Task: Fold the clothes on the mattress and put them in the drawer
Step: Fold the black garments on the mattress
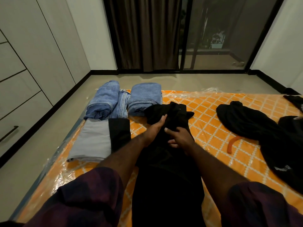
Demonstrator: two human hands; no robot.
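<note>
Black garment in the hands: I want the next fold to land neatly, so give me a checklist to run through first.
1. Both hands on the black garment: ok, left hand and right hand grip it.
2. Garment flat: not ok, top end bunched.
3. Bare mattress beside it: ok.
4. Folded jeans apart: not ok, garment overlaps them.
5. Grey stack undisturbed: ok.
6. Drawer open: cannot tell.

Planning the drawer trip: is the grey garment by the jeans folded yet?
Folded. The grey garment lies as a flat, neat rectangle on the mattress.
</note>
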